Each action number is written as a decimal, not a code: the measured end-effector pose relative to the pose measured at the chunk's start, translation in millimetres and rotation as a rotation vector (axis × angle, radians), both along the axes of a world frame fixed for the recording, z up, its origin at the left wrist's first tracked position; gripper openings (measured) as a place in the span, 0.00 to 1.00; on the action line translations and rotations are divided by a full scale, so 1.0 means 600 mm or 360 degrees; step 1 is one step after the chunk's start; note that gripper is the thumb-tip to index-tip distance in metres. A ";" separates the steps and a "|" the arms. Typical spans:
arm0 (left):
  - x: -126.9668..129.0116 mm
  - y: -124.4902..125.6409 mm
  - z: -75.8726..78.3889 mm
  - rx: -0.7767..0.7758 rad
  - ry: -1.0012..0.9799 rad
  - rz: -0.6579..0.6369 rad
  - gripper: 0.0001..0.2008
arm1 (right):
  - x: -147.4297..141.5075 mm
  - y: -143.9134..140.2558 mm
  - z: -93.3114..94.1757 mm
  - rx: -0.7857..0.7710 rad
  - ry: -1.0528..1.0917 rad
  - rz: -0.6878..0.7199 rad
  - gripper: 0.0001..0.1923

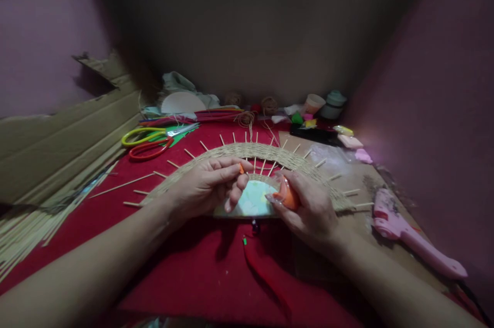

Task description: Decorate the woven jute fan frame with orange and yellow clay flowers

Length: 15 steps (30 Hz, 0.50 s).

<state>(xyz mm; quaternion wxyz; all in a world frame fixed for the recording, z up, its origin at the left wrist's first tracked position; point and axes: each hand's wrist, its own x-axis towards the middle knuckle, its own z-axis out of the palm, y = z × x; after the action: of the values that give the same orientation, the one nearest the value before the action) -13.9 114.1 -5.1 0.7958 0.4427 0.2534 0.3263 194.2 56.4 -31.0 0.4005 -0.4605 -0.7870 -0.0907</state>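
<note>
On the red cloth [185, 261], the half-round woven piece [254, 152] lies flat, its arc bowed away from the person and its sticks fanning outward. Both hands rest on its inner edge by the pale centre disc [252, 200]. The left hand [204, 186] pinches a small orange tip [241, 168] between thumb and fingers, pointed right toward the weave. The right hand [309, 207] is closed round an orange object [288, 195], just right of the disc and well apart from the pink glue gun [409, 238].

One head camera looks forward and down, close over the red table [185, 276].
</note>
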 end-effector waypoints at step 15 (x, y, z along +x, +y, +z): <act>0.000 0.000 -0.004 0.0003 -0.0015 -0.0166 0.08 | 0.002 0.001 0.006 -0.0051 0.0111 0.0036 0.10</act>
<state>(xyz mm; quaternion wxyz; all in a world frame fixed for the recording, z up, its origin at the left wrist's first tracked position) -13.9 114.1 -7.8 0.8125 0.4546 0.2258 0.2866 195.2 57.0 -27.5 0.4212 -0.4609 -0.7790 -0.0574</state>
